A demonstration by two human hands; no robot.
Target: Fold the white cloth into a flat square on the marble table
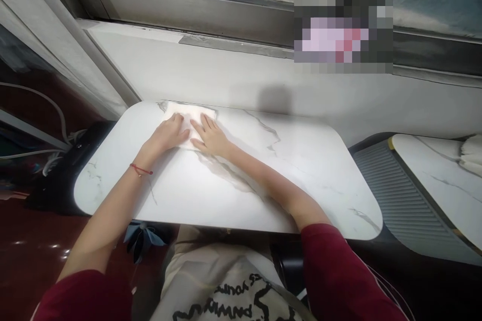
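Observation:
A white cloth (191, 110), folded or laid flat, lies on the white marble-patterned tabletop (301, 170) near its back left edge. My left hand (168, 132) rests on the left part of the cloth, thumb apart from the fingers; its outer fingers are partly hidden. On the cloth's right part, my right hand (211, 136) lies flat with its fingers spread. A gap of bare cloth separates the two hands. Neither hand appears to grip the cloth. A thin red string bracelet (141, 169) circles my left wrist.
The tabletop's back edge meets a white wall (211, 75) below a metal-framed window (226, 5). To the right stands a second marble-patterned table (433, 175) with a ribbed grey side. Pale cables (45, 91) hang at left. A blue folded object (145, 238) sits below the front edge.

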